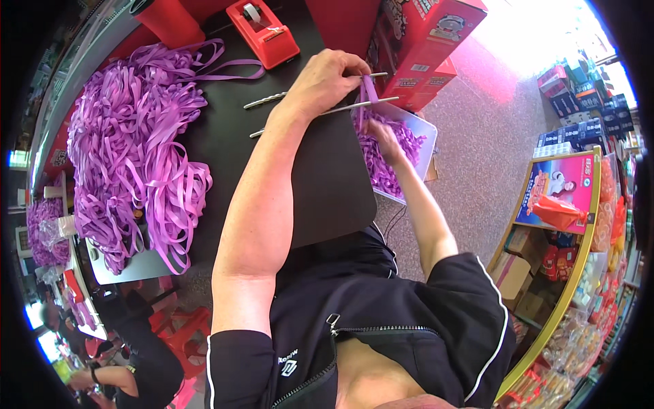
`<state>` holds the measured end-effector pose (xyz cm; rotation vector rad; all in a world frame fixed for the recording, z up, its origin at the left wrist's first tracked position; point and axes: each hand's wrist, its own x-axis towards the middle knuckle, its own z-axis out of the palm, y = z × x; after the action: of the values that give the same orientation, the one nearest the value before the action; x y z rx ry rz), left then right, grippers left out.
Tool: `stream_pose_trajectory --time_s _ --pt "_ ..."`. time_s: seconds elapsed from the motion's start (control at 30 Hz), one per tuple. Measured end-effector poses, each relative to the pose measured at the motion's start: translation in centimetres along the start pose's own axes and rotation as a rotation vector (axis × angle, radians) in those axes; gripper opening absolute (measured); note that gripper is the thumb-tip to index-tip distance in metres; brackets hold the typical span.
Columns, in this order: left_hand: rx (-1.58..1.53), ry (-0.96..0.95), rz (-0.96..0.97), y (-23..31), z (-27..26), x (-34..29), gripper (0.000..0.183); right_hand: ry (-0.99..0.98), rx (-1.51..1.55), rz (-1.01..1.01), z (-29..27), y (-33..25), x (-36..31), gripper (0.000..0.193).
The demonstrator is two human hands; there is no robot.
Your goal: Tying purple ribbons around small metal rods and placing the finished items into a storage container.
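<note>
Two thin metal rods (327,109) lie across the black table (327,177) and stick out past its right edge. A purple ribbon (368,88) hangs across their outer ends. My left hand (327,80) is above the rods with fingers curled, pinching the ribbon near the tip of the farther rod. Below the rods, my right hand (385,140) is closed at the lower part of the ribbon, slightly blurred. Under it stands a white bin (424,136) filled with cut purple ribbon pieces (383,167).
A big heap of purple ribbon (136,143) covers the table's left side. A red tape dispenser (264,34) stands at the back, near red cartons (422,41). Shelves of packaged goods (565,341) line the right. Another person (136,347) is at lower left beside red stools (187,337).
</note>
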<state>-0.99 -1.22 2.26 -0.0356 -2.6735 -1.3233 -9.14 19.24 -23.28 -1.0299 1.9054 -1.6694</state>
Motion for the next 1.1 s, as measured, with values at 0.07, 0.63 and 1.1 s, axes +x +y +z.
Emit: stream_pose_trajectory --time_s 0.07,0.63,1.1 --pt "0.047 0.074 0.082 -1.2 -0.3 -0.5 0.021 0.055 0.02 0.01 2.5 -5.2 -3.9 0.042" --pt "-0.069 0.078 0.004 -1.8 0.2 -0.5 0.023 0.278 0.063 -0.213 2.2 -23.7 -9.0 0.034" --pt "-0.139 0.079 -0.009 -1.3 -0.1 -0.4 0.046 0.064 0.229 -0.34 -3.4 -25.0 12.0 0.051"
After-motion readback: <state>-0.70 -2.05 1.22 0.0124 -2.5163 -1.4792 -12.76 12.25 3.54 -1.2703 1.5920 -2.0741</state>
